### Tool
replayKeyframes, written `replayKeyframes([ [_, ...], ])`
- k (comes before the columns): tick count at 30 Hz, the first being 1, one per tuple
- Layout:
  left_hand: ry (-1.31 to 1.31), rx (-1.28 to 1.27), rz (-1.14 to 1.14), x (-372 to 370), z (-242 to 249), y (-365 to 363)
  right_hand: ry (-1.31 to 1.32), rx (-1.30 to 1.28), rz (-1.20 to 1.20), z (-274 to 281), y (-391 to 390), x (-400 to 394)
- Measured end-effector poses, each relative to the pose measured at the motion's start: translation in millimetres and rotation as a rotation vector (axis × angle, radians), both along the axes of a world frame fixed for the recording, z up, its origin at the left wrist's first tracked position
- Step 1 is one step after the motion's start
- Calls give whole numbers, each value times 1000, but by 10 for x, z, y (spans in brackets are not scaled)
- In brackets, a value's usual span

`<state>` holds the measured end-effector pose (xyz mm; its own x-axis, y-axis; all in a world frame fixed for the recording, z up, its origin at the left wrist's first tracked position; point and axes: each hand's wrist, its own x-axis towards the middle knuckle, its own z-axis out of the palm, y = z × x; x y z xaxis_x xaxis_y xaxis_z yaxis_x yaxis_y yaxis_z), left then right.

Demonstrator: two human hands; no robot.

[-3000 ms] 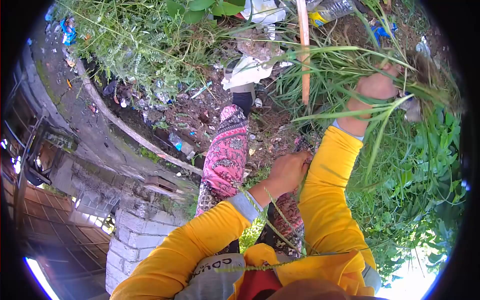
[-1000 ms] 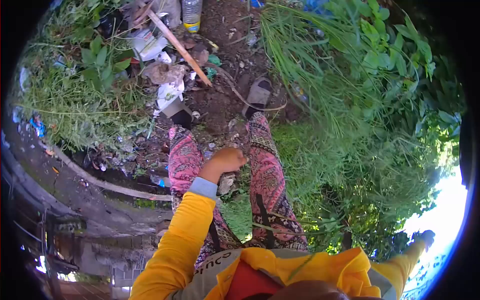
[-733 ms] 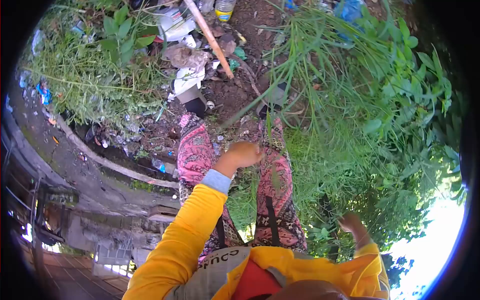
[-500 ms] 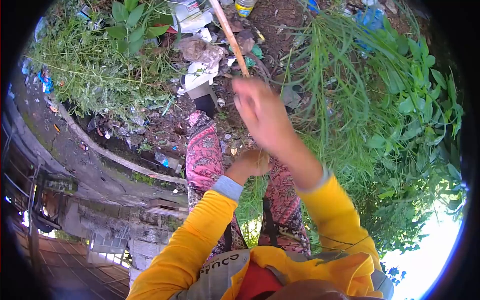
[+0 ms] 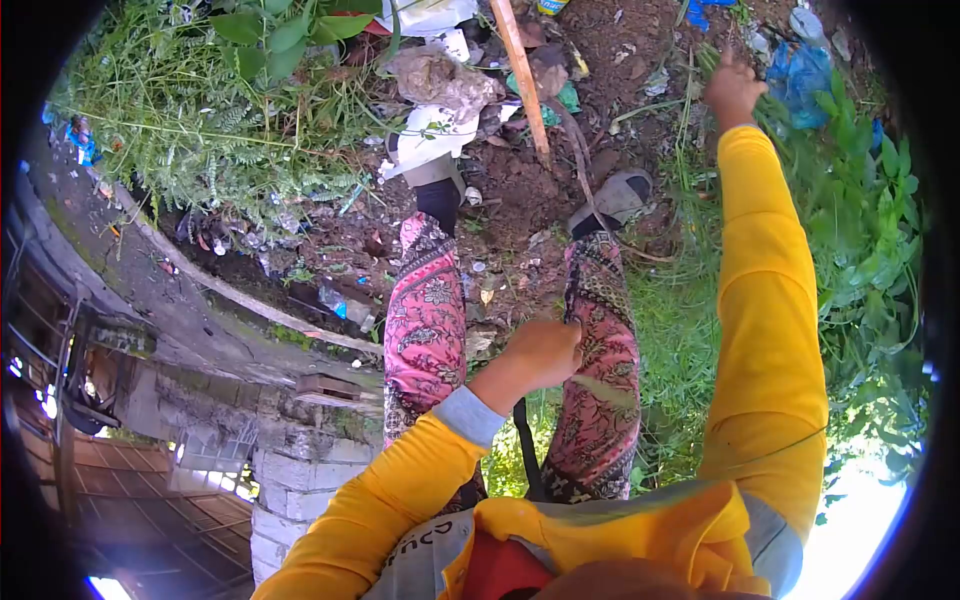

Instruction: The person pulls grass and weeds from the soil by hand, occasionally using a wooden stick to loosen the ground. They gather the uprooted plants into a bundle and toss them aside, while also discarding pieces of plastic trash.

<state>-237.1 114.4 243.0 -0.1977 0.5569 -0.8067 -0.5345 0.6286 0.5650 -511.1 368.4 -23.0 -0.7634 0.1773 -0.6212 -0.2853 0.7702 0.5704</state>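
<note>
My left hand (image 5: 545, 352) is closed in a fist above my patterned pink trousers (image 5: 430, 320), near the right knee. What it holds, if anything, is hidden; a blurred pale green streak (image 5: 606, 392) shows just below it. My right hand (image 5: 735, 92) reaches far forward at the upper right, low over the ground. Its fingers are curled around green grass stems (image 5: 708, 58) at the edge of the weeds. Beside it lies a crumpled blue plastic bag (image 5: 800, 75).
A wooden stick (image 5: 522, 85) lies on the soil ahead, with a thin curved branch (image 5: 578, 150) beside it. White paper litter (image 5: 432, 138) covers part of my left shoe. Leafy weeds (image 5: 870, 200) grow on the right, ferny plants (image 5: 230, 160) on the left. A concrete edge (image 5: 230, 290) runs along the left.
My right hand has swung from the middle out to the far right. The tall grass clump has shifted right, uncovering soil and my right shoe. My left hand has moved slightly right.
</note>
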Motion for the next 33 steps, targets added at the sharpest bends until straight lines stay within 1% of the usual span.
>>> replayKeyframes([
  [3, -15, -176, 60, -169, -31, -46, -143, -219, -380, -217, 346, 15],
  [5, 98, -267, 254, -290, -107, -68, -224, -310, -327, -419, 510, 156],
  [6, 155, -312, 351, -352, -169, -66, -223, -449, -540, -430, 535, 238],
  [7, 285, -345, 460, -355, -290, -56, -210, -577, -760, -384, 512, 310],
  [8, 416, -376, 569, -374, -441, -31, -142, -792, -1221, -354, 459, 427],
  [9, 373, -383, 614, -506, -569, 6, -59, -999, -1684, -305, 348, 502],
  [10, 333, -390, 656, -653, -734, 46, 18, -1098, -1783, -317, 278, 545],
  [12, 291, -364, 741, -834, -1225, 283, 190, -1290, -1973, -345, 184, 625],
  [13, 149, -344, 789, -957, -1467, 445, 227, -1367, -2074, -329, 99, 629],
  [14, -47, -326, 892, -1099, -1608, 659, 269, -1440, -2172, -286, 24, 611],
  [15, -271, -115, 947, -1212, -1780, 839, 311, -1509, -2269, -257, 26, 611],
  [16, -499, 95, 988, -1272, -1909, 1001, 233, -1564, -2313, -271, 83, 643],
  [18, -584, 11, 954, -1355, -1991, 1323, 59, -1675, -2398, -383, 161, 687],
  [19, -623, -33, 937, -1346, -2024, 1438, 14, -1653, -2356, -488, 237, 703],
  [21, -254, -248, 712, -1287, -2045, 1583, -66, -1620, -2268, -592, 394, 685],
  [22, -62, -346, 588, -1271, -2040, 1627, 26, -1496, -2311, -495, 349, 633],
  [26, 171, -323, 632, -1327, -1804, 1611, 301, -1412, -2167, -248, 81, 557],
  [29, 211, -332, 579, -1383, -1743, 1600, 445, -1318, -2095, -22, -71, 451],
  [30, 232, -350, 568, -1381, -1711, 1595, 488, -1306, -2122, -20, -91, 447],
  [33, 237, -352, 496, -1288, -1802, 1530, 365, -1327, -1964, -293, -28, 601],
])
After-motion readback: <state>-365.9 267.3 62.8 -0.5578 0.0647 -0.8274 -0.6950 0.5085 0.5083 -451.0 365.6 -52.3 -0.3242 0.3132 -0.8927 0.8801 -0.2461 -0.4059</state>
